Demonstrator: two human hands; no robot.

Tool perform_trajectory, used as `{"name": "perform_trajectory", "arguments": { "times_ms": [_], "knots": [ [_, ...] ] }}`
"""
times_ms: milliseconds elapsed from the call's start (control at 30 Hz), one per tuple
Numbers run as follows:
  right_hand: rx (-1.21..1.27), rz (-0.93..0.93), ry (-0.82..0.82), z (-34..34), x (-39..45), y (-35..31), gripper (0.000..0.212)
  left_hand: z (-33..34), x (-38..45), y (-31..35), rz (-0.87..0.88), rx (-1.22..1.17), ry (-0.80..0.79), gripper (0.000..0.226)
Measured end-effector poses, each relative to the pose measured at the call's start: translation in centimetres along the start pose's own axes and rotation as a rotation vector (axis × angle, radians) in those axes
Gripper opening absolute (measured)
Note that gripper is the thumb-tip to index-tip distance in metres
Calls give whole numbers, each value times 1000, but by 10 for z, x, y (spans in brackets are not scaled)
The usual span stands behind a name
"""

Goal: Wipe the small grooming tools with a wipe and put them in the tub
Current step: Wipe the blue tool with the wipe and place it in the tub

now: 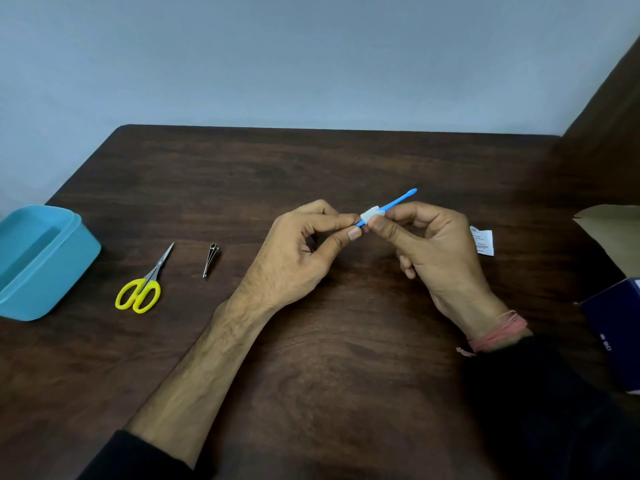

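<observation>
The left hand [304, 244] pinches the near end of a blue stick [398, 201]; the right hand [429, 244] pinches a white wipe [371, 214] round its middle. Scissors [143, 284], a nail clipper [210, 259] and the tub [65, 244] sit apart on the desk [311, 341].

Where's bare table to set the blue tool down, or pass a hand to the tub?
Bare: far table behind both hands; near strip between the forearms. Crowded: left, where scissors and clipper lie between left hand and tub; right, wrapper and box beside right hand.
</observation>
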State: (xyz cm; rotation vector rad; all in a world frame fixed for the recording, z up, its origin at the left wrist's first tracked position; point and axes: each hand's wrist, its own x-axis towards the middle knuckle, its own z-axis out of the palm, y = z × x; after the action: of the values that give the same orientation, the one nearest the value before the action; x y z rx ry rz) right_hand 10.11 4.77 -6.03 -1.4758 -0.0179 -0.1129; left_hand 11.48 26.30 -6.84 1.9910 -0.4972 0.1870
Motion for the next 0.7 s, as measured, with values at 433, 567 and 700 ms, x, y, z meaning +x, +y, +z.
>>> {"name": "perform_trajectory", "arguments": {
  "times_ms": [433,567,700],
  "knots": [
    [-24,-74,-62,-4,1,4,21,-2,-1,8,-51,41,-63,15],
    [49,-75,13,-6,4,3,23,-2,-1,9,-74,30,-98,22],
    [52,-57,-16,-5,3,3,20,-4,-2,12,-92,31,-136,32]
  ]
}}
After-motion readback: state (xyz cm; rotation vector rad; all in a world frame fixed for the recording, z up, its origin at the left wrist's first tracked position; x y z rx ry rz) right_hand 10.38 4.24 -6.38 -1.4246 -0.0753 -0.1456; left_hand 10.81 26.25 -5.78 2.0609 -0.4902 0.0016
